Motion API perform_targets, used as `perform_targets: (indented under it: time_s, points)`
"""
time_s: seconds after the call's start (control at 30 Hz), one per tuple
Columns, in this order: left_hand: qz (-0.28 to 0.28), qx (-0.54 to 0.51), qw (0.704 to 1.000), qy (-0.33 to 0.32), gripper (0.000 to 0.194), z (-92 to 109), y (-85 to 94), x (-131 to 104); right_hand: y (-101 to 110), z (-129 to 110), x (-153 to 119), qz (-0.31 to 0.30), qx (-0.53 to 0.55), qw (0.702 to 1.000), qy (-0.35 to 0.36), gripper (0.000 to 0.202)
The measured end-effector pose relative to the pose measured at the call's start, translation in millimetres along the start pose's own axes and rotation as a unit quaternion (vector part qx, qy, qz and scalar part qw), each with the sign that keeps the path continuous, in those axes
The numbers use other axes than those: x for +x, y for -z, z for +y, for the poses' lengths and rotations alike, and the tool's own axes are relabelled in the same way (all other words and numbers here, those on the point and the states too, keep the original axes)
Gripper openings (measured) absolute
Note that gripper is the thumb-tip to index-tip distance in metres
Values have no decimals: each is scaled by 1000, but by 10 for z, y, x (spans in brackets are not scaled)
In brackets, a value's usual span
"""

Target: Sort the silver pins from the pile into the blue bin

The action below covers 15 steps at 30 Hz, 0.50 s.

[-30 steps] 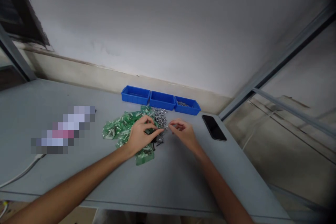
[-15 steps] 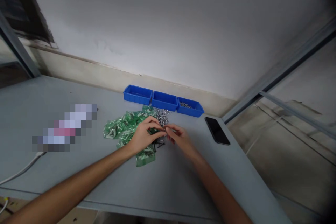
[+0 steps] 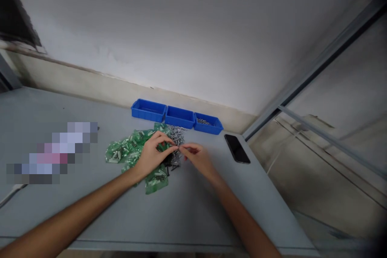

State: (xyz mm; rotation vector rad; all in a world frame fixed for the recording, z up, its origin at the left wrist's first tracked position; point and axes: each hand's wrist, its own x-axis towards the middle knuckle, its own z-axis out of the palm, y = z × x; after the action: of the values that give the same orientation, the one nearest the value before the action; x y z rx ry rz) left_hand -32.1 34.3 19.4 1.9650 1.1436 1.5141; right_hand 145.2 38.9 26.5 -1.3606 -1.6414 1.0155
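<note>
The fingertips of the left hand (image 3: 152,153) and the right hand (image 3: 198,159) are brought together almost tip to tip above the grey table (image 3: 187,213). On each hand, the thumb and forefinger are pressed together in a fine pinch; whether a small part is gripped between them cannot be told (the tips are too small in view). The remaining fingers of the right hand are curled inward. Such a hold is judged to suit slender parts that require control at both ends.

The loose screws (image 3: 177,133) are heaped just beyond the fingertips, presumably so that single pieces can be reached with little arm travel. A few dark screws (image 3: 174,167) are located on the near side of the fingertips. The green bags (image 3: 130,155) are spread beside and partly beneath the left fingers. Beyond the heap, three blue trays (image 3: 179,122) are set end to end, probably for separate kinds of parts; metal pieces (image 3: 204,121) are contained in the rightmost one. A phone (image 3: 237,149) is laid flat to the right of the right fingers.

The loose screws are thin, straight, silvery and shiny, and are crossed at random angles. The green bags are translucent and crumpled, with pale and metallic parts visible through the film.
</note>
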Motion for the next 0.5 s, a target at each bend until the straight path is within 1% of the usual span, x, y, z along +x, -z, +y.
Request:
perform_targets:
  time_s: [0.1, 0.17, 0.23, 0.37, 0.43, 0.5]
  points:
    - [10, 59, 998, -32, 24, -134, 15, 28, 161, 216, 165, 79, -18, 997, -8, 34]
    - [16, 85, 996, -34, 19, -221, 28, 46, 324, 353, 288, 112, -4, 994, -12, 38]
    - [12, 99, 994, -35, 20, -287, 39, 57, 514, 446, 427, 153, 23, 988, -8, 39]
    - [-20, 116, 991, -60, 17, -356, 32, 53, 839, 478, 771, 181, 73, 981, 8, 36]
    - [-35, 125, 989, -68, 14, -371, 18, 42, 912, 465, 931, 183, 81, 980, 14, 36]
    - [-44, 129, 988, -73, 11, -376, 8, 33, 906, 472, 1019, 171, 65, 983, 20, 38]
